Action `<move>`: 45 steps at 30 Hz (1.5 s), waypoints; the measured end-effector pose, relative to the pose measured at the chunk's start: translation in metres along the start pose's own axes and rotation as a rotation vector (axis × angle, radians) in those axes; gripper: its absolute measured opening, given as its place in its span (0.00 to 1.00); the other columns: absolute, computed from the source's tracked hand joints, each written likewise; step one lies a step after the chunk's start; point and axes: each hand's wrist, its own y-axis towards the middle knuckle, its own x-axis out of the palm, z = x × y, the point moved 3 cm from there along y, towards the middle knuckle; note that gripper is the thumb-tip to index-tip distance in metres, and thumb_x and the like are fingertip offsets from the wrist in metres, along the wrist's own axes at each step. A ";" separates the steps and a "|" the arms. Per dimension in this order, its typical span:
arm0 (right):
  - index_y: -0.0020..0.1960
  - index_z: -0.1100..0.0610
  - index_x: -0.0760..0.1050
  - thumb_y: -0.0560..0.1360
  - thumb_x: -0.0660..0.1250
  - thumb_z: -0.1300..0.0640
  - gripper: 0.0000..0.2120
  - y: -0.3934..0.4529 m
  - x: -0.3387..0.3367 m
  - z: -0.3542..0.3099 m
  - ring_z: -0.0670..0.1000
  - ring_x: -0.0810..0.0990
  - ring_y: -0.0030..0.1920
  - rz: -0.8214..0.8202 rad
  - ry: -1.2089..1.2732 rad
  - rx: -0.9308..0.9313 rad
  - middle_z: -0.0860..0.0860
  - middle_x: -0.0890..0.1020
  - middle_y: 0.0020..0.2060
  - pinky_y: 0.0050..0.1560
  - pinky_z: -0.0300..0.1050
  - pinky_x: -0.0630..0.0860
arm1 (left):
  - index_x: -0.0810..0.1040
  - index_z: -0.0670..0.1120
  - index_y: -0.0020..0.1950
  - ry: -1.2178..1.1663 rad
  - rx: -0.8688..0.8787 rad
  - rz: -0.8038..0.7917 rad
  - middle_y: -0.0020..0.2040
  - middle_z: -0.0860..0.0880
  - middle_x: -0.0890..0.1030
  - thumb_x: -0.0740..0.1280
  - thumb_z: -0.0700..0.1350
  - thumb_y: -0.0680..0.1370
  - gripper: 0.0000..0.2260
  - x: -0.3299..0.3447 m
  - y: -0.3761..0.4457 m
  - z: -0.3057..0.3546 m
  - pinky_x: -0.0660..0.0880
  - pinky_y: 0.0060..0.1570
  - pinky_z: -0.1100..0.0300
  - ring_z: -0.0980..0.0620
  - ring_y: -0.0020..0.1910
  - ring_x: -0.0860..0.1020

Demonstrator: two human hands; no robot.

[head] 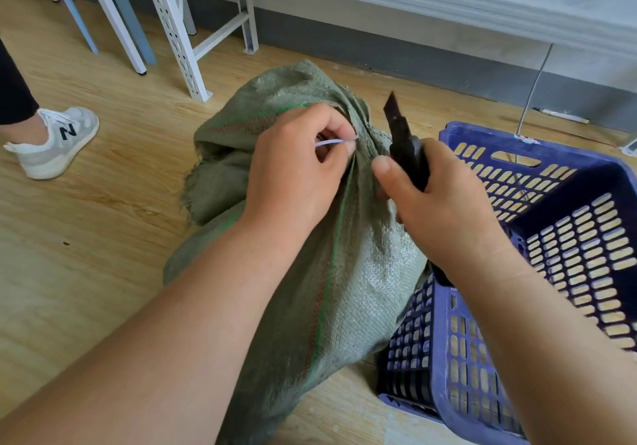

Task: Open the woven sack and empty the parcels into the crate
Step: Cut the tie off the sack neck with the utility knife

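While the green woven sack (344, 272) stands gathered on the floor against the blue crate (551, 272), the left hand (293, 175) pinches 1 white tie (332, 142) at its neck; the right hand (444, 210) grips a dark utility knife (403, 141), blade up.

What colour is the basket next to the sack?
The crate is blue-purple plastic with slotted walls, seen in the head view.

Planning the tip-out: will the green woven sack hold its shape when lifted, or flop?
Probably flops: the woven sack creases and slumps against the crate. Likely shifts as one loose mass, since its bulging body hides the contents. The left hand pinches the white tie, so the neck looks gathered.
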 end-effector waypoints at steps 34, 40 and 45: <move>0.46 0.57 0.76 0.76 0.69 0.60 0.02 0.025 0.024 -0.020 0.46 0.68 0.27 0.056 1.079 0.178 0.56 0.83 0.39 0.27 0.37 0.68 | 0.76 0.48 0.46 -0.391 -0.081 -0.041 0.40 0.51 0.83 0.65 0.41 0.78 0.03 -0.024 0.033 0.024 0.80 0.34 0.62 0.58 0.37 0.83; 0.44 0.56 0.79 0.75 0.71 0.59 0.02 0.030 -0.006 -0.002 0.45 0.70 0.28 0.022 0.776 0.137 0.52 0.84 0.37 0.29 0.39 0.71 | 0.77 0.48 0.46 -0.367 -0.092 -0.073 0.38 0.51 0.83 0.67 0.41 0.77 0.03 -0.013 0.039 0.036 0.81 0.35 0.61 0.57 0.37 0.83; 0.42 0.54 0.81 0.75 0.71 0.57 0.03 0.044 -0.049 0.012 0.44 0.71 0.27 0.029 0.488 0.101 0.51 0.85 0.36 0.31 0.40 0.73 | 0.76 0.47 0.44 -0.339 -0.103 -0.118 0.37 0.49 0.83 0.69 0.40 0.76 0.04 0.028 0.071 0.066 0.80 0.32 0.60 0.54 0.34 0.83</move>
